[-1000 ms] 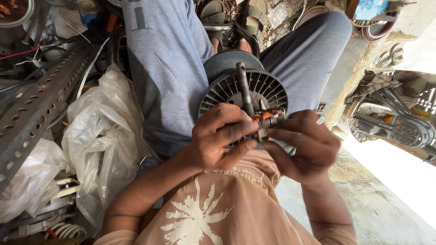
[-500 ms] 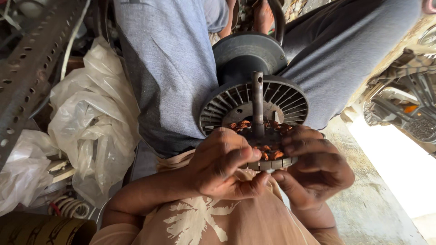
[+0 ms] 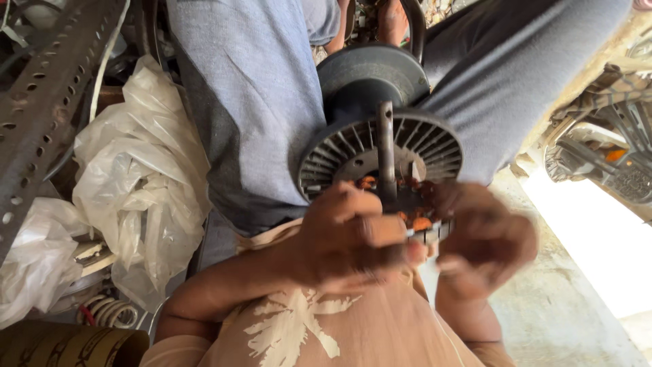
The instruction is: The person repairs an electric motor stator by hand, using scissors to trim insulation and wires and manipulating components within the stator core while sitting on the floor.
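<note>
Cluttered workshop floor, seen from above: a grey perforated steel angle bar (image 3: 41, 102) lay at the far left, with crumpled clear plastic sheeting (image 3: 136, 177) beside it and a brown cardboard tube (image 3: 68, 346) in the bottom corner. Pale concrete floor (image 3: 577, 319) showed at the right, near a partly visible metal motor casing (image 3: 611, 156).

Item in hand: one round grey finned electric motor rotor with copper windings and a steel shaft (image 3: 380, 153), held upright between the person's knees, against the grey trouser legs (image 3: 251, 102). A dark round disc (image 3: 370, 68) sat at its far end.

Left hand (image 3: 353, 238): closed around the near rim of the rotor, fingers curled over the winding side. Right hand (image 3: 485, 238): closed on the opposite near rim; blurred, so the exact fingertip placement could not be told.

Step judged in hand: working at the orange-copper windings (image 3: 418, 221) on the near face, both hands steadying the piece. Next move would probably call for a firm two-sided hold and careful fingertip work among the wires, keeping the shaft from tipping.
</note>
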